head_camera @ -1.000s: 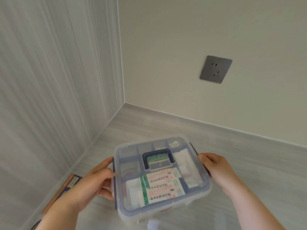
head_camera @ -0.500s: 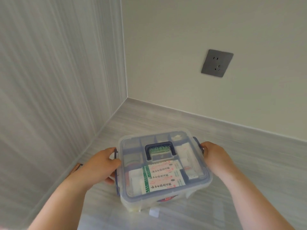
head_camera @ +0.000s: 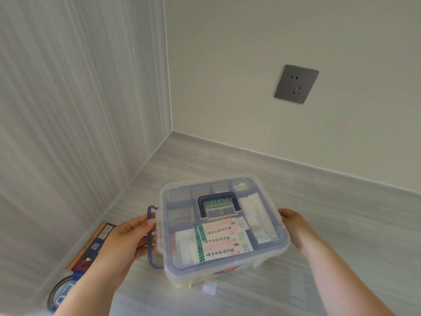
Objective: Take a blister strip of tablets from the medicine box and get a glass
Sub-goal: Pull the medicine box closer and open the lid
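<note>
A clear plastic medicine box [head_camera: 224, 226] with a dark blue handle [head_camera: 219, 205] on its closed lid sits on the grey counter [head_camera: 341, 224]. Through the lid I see white and green medicine cartons and small compartments; no blister strip or glass shows. My left hand [head_camera: 127, 242] is at the box's left side, its fingers on the blue side latch [head_camera: 150, 236], which is swung outward. At the right side my right hand [head_camera: 293, 224] presses against the box, and the latch there is hidden by it.
The box stands near a corner where a striped wall on the left meets a plain wall carrying a grey socket [head_camera: 296, 84]. A flat orange-edged package [head_camera: 95, 242] and a round blue object [head_camera: 60, 293] lie along the left wall.
The box has come down to rest on the counter. The left latch has swung out from the box under my left fingers. Both hands stay at the box's sides.
</note>
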{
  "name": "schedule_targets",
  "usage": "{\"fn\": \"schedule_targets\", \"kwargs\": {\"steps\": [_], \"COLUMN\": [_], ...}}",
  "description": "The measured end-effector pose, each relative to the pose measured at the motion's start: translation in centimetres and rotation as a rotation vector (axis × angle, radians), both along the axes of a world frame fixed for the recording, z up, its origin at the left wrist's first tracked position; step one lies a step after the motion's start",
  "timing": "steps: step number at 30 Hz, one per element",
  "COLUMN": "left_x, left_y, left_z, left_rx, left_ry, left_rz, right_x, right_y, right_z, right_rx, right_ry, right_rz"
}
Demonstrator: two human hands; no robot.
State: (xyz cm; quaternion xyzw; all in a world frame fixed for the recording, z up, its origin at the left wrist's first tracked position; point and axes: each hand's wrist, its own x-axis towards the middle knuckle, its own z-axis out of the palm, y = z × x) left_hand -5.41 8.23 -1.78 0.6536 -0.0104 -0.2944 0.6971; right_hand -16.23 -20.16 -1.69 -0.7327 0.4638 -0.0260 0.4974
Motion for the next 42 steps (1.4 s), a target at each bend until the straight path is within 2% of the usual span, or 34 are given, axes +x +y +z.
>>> {"fn": "schedule_targets", "kwargs": {"steps": [2,4,5,7,10,12,18,22,26,30,35,39,42], "left_x": [0.0,0.1,0.0,0.1,0.1,-0.1,-1.0,-1.7,-2.2,-2.6,-2.3,-1.6,-1.2], "left_y": [0.1,0.1,0.1,0.1,0.2,0.1,0.1,-0.1,-0.9,-1.0,-1.0,-1.8,-3.1], "left_z": [-0.2,-0.3,-0.3,-0.4,-0.6,-0.8,-1.1,-0.9,-0.4,-0.2,0.2,0.9,1.6], "left_rx": [0.009,0.019,0.022,0.032,0.041,0.062,0.171,0.137,0.059,0.003,0.047,0.102,0.299], "left_ry": [-0.015,-0.028,-0.032,-0.029,0.010,0.005,-0.311,-0.453,-0.405,-0.381,-0.410,-0.451,-0.649], "left_rz": [-0.002,0.000,0.001,0.008,0.037,0.068,0.201,0.185,0.108,0.084,0.120,0.191,0.105], "right_x": [0.1,0.4,0.8,1.8,3.5,4.9,6.9,7.3,7.5,6.9,5.7,4.8,4.0], "right_y": [-0.3,-0.1,0.4,2.2,5.4,6.5,7.1,7.7,7.4,6.7,6.1,3.9,0.0], "right_z": [0.3,2.0,3.0,5.1,6.1,6.1,6.5,6.5,6.7,6.7,7.5,10.6,12.8], "right_rx": [-0.200,-0.445,-0.519,-0.611,-0.756,-0.889,-1.084,-1.240,-1.274,-1.112,-1.089,-0.990,-1.040], "right_ry": [-0.050,-0.225,-0.338,-0.436,-0.270,-0.156,0.032,0.093,0.070,-0.042,-0.101,-0.218,-0.228], "right_rz": [-0.059,-0.112,-0.074,0.183,0.729,0.900,1.038,1.137,1.169,1.130,1.150,0.928,0.718]}}
